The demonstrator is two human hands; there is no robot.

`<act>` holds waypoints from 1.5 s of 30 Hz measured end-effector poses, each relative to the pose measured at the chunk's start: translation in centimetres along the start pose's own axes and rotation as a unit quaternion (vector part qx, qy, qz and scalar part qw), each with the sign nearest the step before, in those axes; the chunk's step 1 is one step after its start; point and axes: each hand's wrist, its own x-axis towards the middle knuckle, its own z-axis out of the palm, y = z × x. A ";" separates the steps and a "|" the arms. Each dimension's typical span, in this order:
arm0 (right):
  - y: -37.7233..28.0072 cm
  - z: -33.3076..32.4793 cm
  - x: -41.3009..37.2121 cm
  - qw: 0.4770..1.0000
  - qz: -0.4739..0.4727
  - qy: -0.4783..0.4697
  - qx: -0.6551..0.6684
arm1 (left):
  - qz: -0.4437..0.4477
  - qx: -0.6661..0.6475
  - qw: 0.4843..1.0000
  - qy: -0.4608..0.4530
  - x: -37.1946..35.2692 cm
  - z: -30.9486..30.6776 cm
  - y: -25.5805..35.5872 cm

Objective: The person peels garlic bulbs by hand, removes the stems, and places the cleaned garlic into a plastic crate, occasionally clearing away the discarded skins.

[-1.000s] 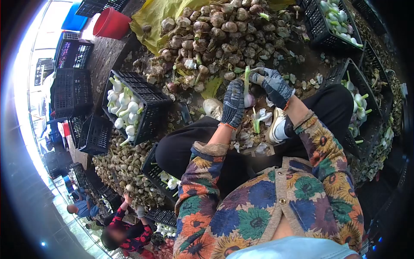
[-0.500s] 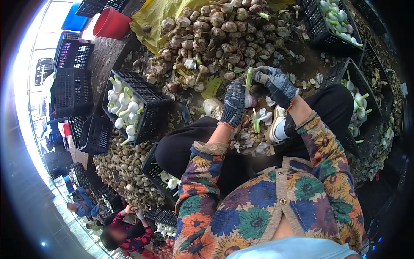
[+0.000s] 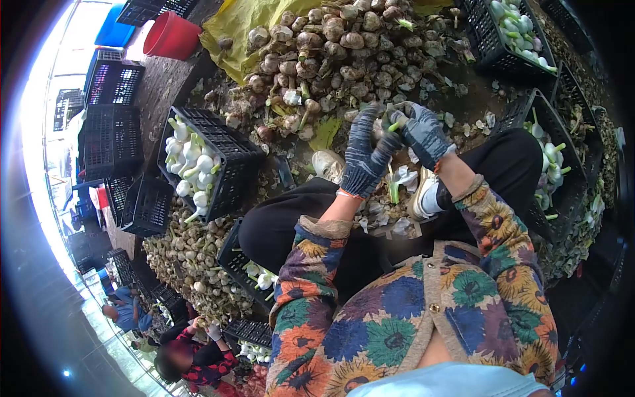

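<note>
Both of my hands wear grey-blue knit gloves and meet above the ground between my shoes. My left hand (image 3: 366, 151) is closed around a garlic bulb (image 3: 379, 130), which its fingers and thumb mostly cover. The green cut stem end (image 3: 393, 126) pokes out toward my right hand (image 3: 425, 137), whose fingers are curled in a pinch against the same garlic. Just below the hands, another garlic stem (image 3: 395, 188) stands among pale peeled skins (image 3: 405, 177). A large heap of unpeeled garlic (image 3: 357, 49) lies just beyond my hands.
Black crates of cleaned white garlic stand at left (image 3: 225, 175) and right (image 3: 577, 155), with another crate (image 3: 493, 56) at upper right. A yellow sheet (image 3: 231, 33) lies under the heap. A red bucket (image 3: 170, 36) sits upper left. A co-worker (image 3: 192, 357) sits at lower left.
The garlic has turned from upright, with its long stem up, to a tilted pose with the stem end toward my right hand. My left hand has shifted right and now wraps the bulb.
</note>
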 end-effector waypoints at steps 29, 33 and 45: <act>4.9 -6.7 0.2 0.991 0.098 0.086 0.009 | -0.326 -0.529 0.783 -0.027 3.6 -7.6 -7.1; 5.3 -5.3 -0.4 0.846 -0.263 -0.046 -0.461 | -0.241 -0.304 0.911 0.140 2.5 -3.9 -1.0; -0.4 0.6 -0.6 0.975 -0.039 -0.182 -0.119 | -0.103 -0.162 0.980 0.048 1.1 -2.5 -0.1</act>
